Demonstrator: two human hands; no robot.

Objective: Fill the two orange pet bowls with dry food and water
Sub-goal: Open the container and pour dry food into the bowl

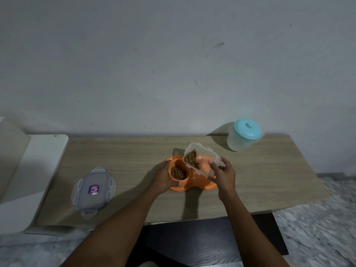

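A wooden table (134, 170) is standing against a plain grey wall, with a person tipping kibble over it.

A lidded jug (243, 135) is sitting at the far right and a loose container lid (93, 190) near the left. The left hand (164, 178) is gripping the orange double bowl (200, 183), its left bowl holding dry food (178, 172); the right hand (223, 176) is clasping the tilted clear container (201, 158) above the right bowl.

A wooden table (119, 160) stands against a grey wall (154, 64).
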